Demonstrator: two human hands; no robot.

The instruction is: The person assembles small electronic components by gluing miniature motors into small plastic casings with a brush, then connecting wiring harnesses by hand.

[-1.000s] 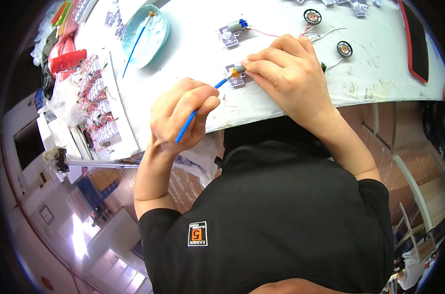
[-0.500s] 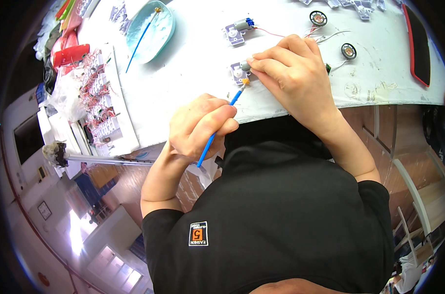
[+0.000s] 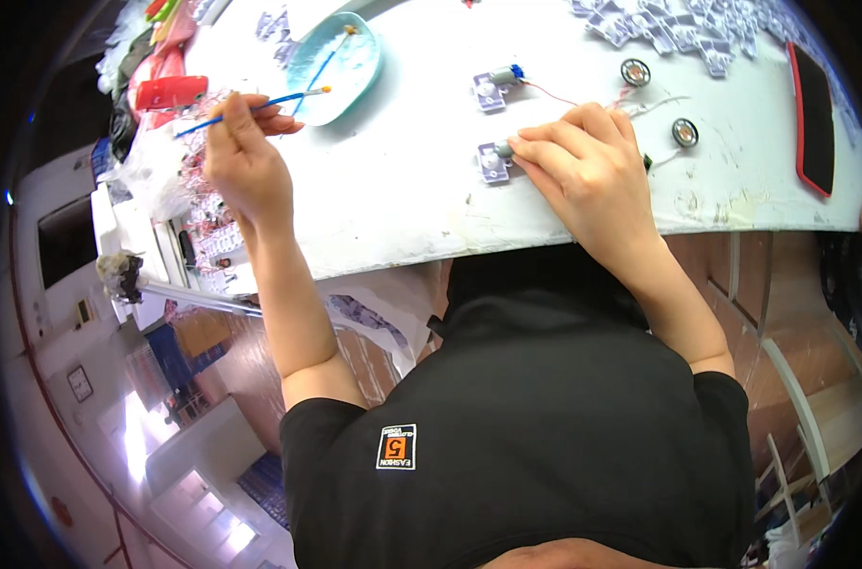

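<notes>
A thin blue paintbrush [image 3: 288, 98] is gripped in my left hand [image 3: 250, 156], its bristle tip over the near part of a pale turquoise dish [image 3: 362, 90]. White paste coats the dish, and a second blue brush [image 3: 326, 69] lies in it. On the table, my right hand [image 3: 587, 171] pinches the small grey motor [image 3: 504, 150] of a white plastic gearbox [image 3: 492, 165]. Farther back sits a similar gearbox [image 3: 489, 93] with a blue-ended motor and a red wire. Two round black speakers [image 3: 635, 72] with wires lie right of the gearboxes, one farther back, one nearer.
Many white plastic parts [image 3: 715, 38] are heaped at the back right. A black phone-like slab with a red edge [image 3: 810, 123] lies at the right. Wired assemblies [image 3: 213, 213], a clear plastic bag and a red object [image 3: 170, 92] crowd the left side.
My left hand has moved the brush from the near gearbox up and left to the dish. My right hand keeps its hold on the motor. The view has shifted slightly.
</notes>
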